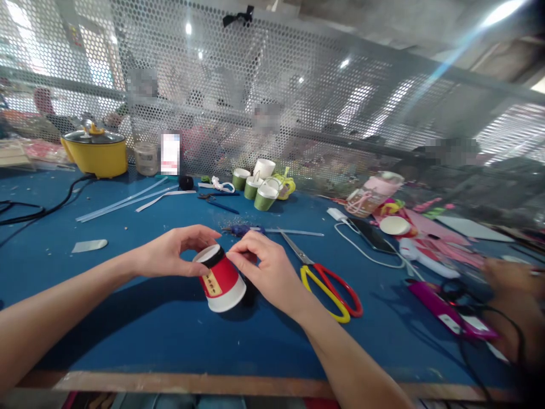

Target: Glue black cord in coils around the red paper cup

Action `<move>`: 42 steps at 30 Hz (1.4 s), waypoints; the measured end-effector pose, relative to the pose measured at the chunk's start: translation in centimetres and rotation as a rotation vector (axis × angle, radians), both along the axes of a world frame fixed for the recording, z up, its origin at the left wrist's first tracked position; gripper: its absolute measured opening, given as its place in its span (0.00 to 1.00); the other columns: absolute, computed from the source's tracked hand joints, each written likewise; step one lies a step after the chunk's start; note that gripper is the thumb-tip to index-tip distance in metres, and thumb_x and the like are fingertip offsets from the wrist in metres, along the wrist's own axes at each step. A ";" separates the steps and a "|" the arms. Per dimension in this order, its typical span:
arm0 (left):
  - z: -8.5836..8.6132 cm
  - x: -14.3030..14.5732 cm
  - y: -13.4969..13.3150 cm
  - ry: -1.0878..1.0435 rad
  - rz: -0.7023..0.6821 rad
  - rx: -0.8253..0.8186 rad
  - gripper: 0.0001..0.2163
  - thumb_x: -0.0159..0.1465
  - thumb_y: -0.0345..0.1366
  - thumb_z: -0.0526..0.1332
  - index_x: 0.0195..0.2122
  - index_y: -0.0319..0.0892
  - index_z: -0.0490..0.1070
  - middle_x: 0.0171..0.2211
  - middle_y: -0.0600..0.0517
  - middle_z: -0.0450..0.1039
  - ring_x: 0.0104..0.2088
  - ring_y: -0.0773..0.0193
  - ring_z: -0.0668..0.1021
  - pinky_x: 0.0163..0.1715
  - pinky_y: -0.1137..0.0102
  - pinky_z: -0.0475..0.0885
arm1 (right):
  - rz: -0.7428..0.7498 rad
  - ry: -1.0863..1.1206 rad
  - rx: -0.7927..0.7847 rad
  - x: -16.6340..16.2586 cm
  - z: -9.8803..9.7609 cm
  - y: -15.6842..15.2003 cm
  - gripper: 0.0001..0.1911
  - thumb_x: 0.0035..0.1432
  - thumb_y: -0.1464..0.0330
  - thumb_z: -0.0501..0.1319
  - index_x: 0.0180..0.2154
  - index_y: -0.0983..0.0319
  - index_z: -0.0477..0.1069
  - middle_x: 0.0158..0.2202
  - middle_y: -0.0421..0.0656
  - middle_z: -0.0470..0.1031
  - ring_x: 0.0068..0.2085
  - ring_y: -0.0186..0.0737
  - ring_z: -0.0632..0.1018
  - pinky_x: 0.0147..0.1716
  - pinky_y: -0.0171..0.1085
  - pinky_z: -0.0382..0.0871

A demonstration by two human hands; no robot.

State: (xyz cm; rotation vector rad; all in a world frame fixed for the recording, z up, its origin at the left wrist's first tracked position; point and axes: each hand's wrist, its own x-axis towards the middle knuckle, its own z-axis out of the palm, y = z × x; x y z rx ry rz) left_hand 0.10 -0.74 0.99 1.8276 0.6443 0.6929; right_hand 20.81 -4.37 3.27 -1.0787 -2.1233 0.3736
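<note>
A red and white paper cup stands tilted in front of me, its wide white rim toward the table. A black band runs around its narrow upper end. My left hand grips the cup from the left, thumb on the near side and fingers behind. My right hand is closed in a pinch at the right end of the black band. Something dark, partly hidden, lies right of the cup. Scissors with one yellow and one red handle lie open beside my right hand.
Behind my hands lie a blue glue gun and pliers. Small green and white cups stand farther back. A yellow pot is at left, a phone at right. Another person's hand is at far right.
</note>
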 end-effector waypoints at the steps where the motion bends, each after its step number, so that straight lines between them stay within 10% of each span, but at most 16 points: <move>1: 0.0 0.0 0.0 -0.007 0.003 0.006 0.23 0.52 0.31 0.65 0.49 0.41 0.61 0.44 0.47 0.70 0.44 0.60 0.73 0.48 0.61 0.66 | -0.008 -0.002 -0.009 0.0 -0.1 0.1 0.06 0.55 0.72 0.57 0.26 0.61 0.69 0.27 0.39 0.69 0.30 0.33 0.71 0.30 0.34 0.65; 42: 0.3 -0.6 0.4 -0.050 -0.171 0.016 0.23 0.55 0.28 0.63 0.52 0.41 0.62 0.54 0.45 0.64 0.55 0.56 0.67 0.56 0.60 0.60 | -0.085 0.158 -0.281 -1.3 -3.3 0.1 0.09 0.62 0.63 0.45 0.30 0.59 0.55 0.24 0.38 0.64 0.25 0.34 0.68 0.24 0.33 0.61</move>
